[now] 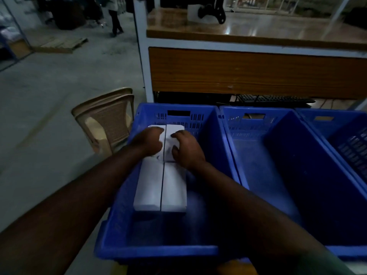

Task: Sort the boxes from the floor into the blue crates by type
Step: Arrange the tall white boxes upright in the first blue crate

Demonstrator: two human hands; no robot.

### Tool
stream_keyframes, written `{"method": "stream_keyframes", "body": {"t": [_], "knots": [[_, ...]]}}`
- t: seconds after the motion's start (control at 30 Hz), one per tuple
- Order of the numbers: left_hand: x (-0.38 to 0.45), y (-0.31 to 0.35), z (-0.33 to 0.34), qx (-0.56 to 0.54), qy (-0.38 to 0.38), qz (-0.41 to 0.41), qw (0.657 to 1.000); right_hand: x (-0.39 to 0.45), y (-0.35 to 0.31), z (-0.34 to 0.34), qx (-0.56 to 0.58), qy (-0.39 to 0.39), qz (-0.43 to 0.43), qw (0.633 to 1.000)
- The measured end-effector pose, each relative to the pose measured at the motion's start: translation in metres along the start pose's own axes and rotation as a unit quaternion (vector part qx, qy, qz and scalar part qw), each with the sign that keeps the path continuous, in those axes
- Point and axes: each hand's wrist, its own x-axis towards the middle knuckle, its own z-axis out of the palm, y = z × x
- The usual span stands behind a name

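**Two white boxes side by side in the left crate**

Nearest us, the left blue crate [158,249] holds two long white boxes lying flat and touching along their long sides: the left white box [148,185] and the right white box [174,187]. They sit toward the crate's 9 o'clock wall, running from its middle to its 12 o'clock end.

Our left hand [149,142] rests on the far end of the left white box, its grip curled over the top. Our right hand [186,149] lies on the far end of the right white box, fingers bent and thumb pressed against it; whether either grip truly clamps the box we cannot tell.

At 3 o'clock, the middle blue crate [278,155] shows only its bare floor. Beyond it, a third blue crate [341,132] is cut off.

At 10 o'clock stand stacked beige chairs [107,120]; at 12 o'clock, a wooden table [248,72].
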Motion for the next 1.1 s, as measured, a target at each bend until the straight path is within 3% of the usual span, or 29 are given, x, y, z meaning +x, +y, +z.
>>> {"method": "stream_keyframes", "body": {"t": [0.07, 0.2, 0.3, 0.5, 0.73, 0.87, 1.1], "knots": [[-0.017, 0.0, -0.011, -0.048, 0.071, 0.003, 0.996, -0.009, -0.013, -0.009, 0.054, 0.053, 0.013, 0.997], [-0.067, 0.012, -0.033, -0.113, 0.143, 0.035, 0.983, -0.027, -0.04, -0.027, 0.154, 0.071, 0.034, 0.985], [-0.12, 0.016, -0.041, -0.124, 0.224, 0.029, 0.966, -0.052, -0.061, -0.041, 0.241, 0.073, -0.008, 0.968], [-0.256, 0.032, -0.028, -0.168, 0.395, -0.092, 0.899, -0.132, -0.122, -0.066, 0.344, -0.03, -0.15, 0.926], [-0.458, 0.058, 0.032, -0.139, 0.451, -0.253, 0.845, -0.26, -0.192, -0.029, 0.444, -0.217, -0.242, 0.835], [-0.587, 0.075, 0.093, -0.115, 0.506, -0.378, 0.767, -0.356, -0.233, 0.026, 0.412, -0.371, -0.259, 0.791], [-0.804, 0.15, 0.241, -0.11, 0.534, -0.608, 0.577, -0.558, -0.275, 0.093, 0.325, -0.551, -0.369, 0.674]]}}
